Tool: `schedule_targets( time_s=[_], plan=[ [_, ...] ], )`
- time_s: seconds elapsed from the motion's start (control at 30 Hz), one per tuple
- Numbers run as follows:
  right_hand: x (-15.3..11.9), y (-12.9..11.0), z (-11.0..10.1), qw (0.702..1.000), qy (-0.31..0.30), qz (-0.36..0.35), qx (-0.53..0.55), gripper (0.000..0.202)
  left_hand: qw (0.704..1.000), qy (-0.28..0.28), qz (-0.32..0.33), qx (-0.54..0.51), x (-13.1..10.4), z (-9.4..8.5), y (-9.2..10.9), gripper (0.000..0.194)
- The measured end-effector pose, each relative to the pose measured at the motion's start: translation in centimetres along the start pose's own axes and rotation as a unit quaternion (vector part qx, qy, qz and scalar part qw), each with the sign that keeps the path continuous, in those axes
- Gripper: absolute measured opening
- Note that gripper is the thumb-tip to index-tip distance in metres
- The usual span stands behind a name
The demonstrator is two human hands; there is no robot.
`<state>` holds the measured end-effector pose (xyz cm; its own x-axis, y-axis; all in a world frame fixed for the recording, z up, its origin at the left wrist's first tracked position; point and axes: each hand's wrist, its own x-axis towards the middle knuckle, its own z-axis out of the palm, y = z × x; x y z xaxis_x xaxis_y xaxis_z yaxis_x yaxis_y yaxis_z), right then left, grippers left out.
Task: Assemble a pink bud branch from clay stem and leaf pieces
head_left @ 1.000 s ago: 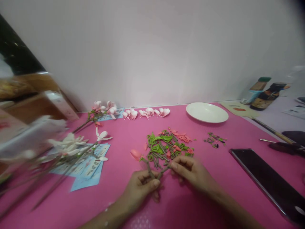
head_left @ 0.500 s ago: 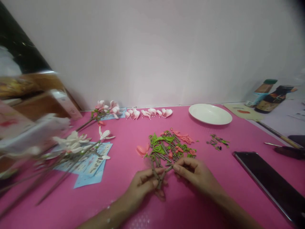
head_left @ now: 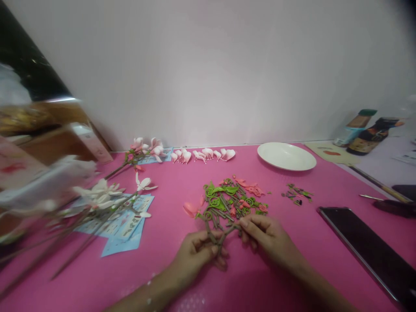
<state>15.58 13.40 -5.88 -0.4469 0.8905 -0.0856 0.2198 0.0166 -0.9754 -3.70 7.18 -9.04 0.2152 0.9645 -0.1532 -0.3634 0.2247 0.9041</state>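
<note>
Branch of forked brown plastic-looking sticks [head_left: 224, 237] is gripped by the closed fingers of the left hand [head_left: 197, 253] and right hand [head_left: 268, 236], over the pink worktop [head_left: 169, 182], nearer than the heap of green, brown and coral pieces [head_left: 229, 190].

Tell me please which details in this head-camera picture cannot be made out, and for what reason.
Head view:
Pinched parts of the brown, forked, twig-like stem: hidden by the left hand and the right hand.
Printing on the pale-blue paper sheets: too small, partly covered by white, open-petalled flowers.
Near end of the black, flat, rectangular phone: cut off at the lower right.
Wording on the beige-labelled dark bottle: blurred.
</note>
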Motion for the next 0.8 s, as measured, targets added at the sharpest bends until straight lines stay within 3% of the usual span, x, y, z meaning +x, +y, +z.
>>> schedule_targets(
  time_s=[0.27,0.8],
  plan=[
    [-0.09,-1.02,0.07,1.0,-0.005,-0.01,-0.017,0.033,1.0,-0.015,0.004,0.001,0.02,-0.26,-0.31,0.034],
    [-0.12,-0.33,0.01,1.0,0.002,0.004,0.016,0.042,0.999,0.0,0.005,0.034,-0.01,0.01,-0.15,0.034]
  ],
)
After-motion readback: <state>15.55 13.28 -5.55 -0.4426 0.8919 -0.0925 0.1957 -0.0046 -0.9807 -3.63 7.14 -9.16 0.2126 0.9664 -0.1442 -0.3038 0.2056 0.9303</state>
